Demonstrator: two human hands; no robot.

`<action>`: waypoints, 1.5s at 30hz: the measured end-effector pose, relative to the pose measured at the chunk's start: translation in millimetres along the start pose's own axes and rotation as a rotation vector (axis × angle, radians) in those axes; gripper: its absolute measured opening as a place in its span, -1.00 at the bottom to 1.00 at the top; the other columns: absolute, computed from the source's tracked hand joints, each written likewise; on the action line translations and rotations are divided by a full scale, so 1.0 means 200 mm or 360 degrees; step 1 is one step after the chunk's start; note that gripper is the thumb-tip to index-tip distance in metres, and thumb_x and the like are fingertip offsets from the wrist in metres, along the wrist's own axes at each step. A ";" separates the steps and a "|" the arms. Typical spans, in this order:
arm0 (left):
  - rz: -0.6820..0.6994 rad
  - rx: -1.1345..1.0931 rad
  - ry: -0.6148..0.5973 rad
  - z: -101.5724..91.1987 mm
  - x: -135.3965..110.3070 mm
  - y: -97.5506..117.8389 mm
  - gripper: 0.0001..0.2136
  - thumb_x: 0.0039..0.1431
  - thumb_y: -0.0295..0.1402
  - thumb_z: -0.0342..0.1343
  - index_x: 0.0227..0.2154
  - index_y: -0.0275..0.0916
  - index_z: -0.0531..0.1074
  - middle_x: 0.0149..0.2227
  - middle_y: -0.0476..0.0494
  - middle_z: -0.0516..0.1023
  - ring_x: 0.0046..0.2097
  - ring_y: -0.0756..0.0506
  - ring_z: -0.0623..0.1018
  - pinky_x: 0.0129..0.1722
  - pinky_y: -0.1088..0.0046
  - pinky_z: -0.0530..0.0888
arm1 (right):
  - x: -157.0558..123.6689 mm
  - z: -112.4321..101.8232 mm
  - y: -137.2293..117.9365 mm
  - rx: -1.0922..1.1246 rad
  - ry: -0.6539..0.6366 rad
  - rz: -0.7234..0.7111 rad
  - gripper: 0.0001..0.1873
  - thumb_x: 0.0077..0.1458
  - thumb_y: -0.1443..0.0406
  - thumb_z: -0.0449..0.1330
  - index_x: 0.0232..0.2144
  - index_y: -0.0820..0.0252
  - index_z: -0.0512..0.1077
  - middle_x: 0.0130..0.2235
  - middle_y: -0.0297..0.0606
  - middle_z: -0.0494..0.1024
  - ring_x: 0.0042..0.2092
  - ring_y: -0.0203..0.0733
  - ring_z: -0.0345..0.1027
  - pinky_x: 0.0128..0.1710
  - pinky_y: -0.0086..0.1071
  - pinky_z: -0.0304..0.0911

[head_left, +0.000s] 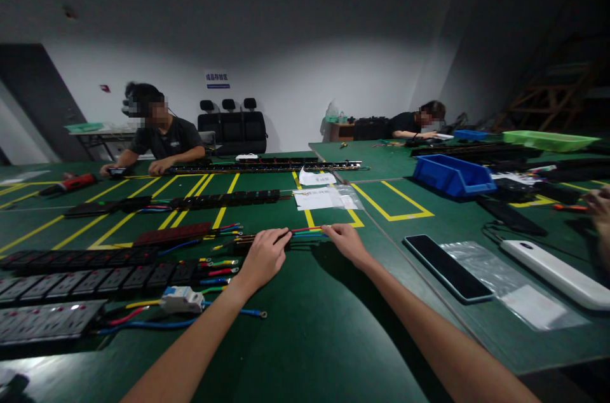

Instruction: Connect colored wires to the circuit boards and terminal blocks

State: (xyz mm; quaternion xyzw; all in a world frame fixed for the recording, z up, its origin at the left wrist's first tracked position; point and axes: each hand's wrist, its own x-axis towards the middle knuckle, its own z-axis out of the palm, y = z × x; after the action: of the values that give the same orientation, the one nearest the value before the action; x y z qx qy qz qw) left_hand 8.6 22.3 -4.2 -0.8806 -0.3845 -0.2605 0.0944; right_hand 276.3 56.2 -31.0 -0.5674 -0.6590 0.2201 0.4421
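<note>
Between my two hands stretches a small bundle of coloured wires (pixel 306 232), with red and blue-green strands showing. My left hand (pixel 267 255) is closed on the bundle, and darker strands come out on its far left side. My right hand (pixel 347 243) pinches the right end of the same wires, so their tips are hidden by the fingers. Left of my left hand lie wires with ring terminals (pixel 229 263) and black socket strips (pixel 81 288). A white breaker (pixel 182 299) sits among the nearest wires.
A phone (pixel 448 267), a plastic bag (pixel 538 307) and a white power bank (pixel 555 273) lie at right. Behind them stands a blue bin (pixel 452 175). Labelled papers (pixel 324 198) lie ahead. Two co-workers (pixel 164 136) sit across the green table; another person's hand (pixel 599 206) shows at the right edge.
</note>
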 end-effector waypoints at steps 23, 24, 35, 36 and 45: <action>-0.0029 -0.0016 0.0003 0.00 -0.01 0.00 -0.53 0.21 -0.58 0.05 0.18 -0.17 0.38 0.16 -0.22 0.48 0.17 -0.19 0.45 0.19 0.04 0.38 | -0.01 0.01 0.00 -0.0107 0.0016 -0.0039 -0.42 0.17 -0.11 -0.01 -0.70 0.13 0.16 -0.63 -0.39 0.16 -0.52 -0.29 0.07 -0.49 -0.37 -0.16; -0.0032 -0.0018 0.0001 0.00 -0.01 0.00 -0.53 0.22 -0.57 0.05 0.18 -0.17 0.38 0.16 -0.21 0.48 0.17 -0.19 0.45 0.20 0.03 0.38 | -0.01 0.01 0.00 -0.0103 0.0019 -0.0036 -0.42 0.17 -0.11 -0.01 -0.70 0.13 0.16 -0.63 -0.39 0.16 -0.52 -0.29 0.07 -0.49 -0.37 -0.15; -0.0038 -0.0008 0.0005 0.00 -0.01 0.01 -0.51 0.20 -0.58 0.06 0.19 -0.16 0.37 0.16 -0.20 0.48 0.17 -0.18 0.45 0.19 0.04 0.38 | -0.02 0.02 0.03 -0.0125 0.0023 -0.0050 -0.41 0.17 -0.14 -0.03 -0.69 0.11 0.13 -0.63 -0.39 0.16 -0.52 -0.27 0.07 -0.49 -0.37 -0.14; -0.0041 -0.0004 -0.0001 0.00 -0.01 0.01 -0.52 0.20 -0.58 0.06 0.18 -0.17 0.37 0.16 -0.20 0.48 0.18 -0.19 0.45 0.20 0.05 0.37 | -0.02 0.02 0.03 -0.0130 0.0014 -0.0056 -0.41 0.17 -0.14 -0.03 -0.69 0.11 0.14 -0.63 -0.39 0.16 -0.52 -0.27 0.07 -0.48 -0.37 -0.14; -0.0037 0.0010 -0.0002 0.02 -0.03 0.01 -0.49 0.17 -0.57 0.08 0.20 -0.14 0.36 0.18 -0.22 0.46 0.20 -0.20 0.43 0.21 0.06 0.36 | -0.02 0.03 0.04 -0.0151 0.0013 -0.0090 -0.39 0.18 -0.14 -0.03 -0.67 0.15 0.26 -0.61 -0.35 0.23 -0.49 -0.23 0.15 -0.47 -0.37 -0.09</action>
State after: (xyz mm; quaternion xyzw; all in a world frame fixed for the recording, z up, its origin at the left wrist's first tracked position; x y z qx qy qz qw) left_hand 8.1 19.6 -10.9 -0.8759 -0.3957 -0.2597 0.0937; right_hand 276.0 56.1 -41.0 -0.5697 -0.6826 0.1738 0.4235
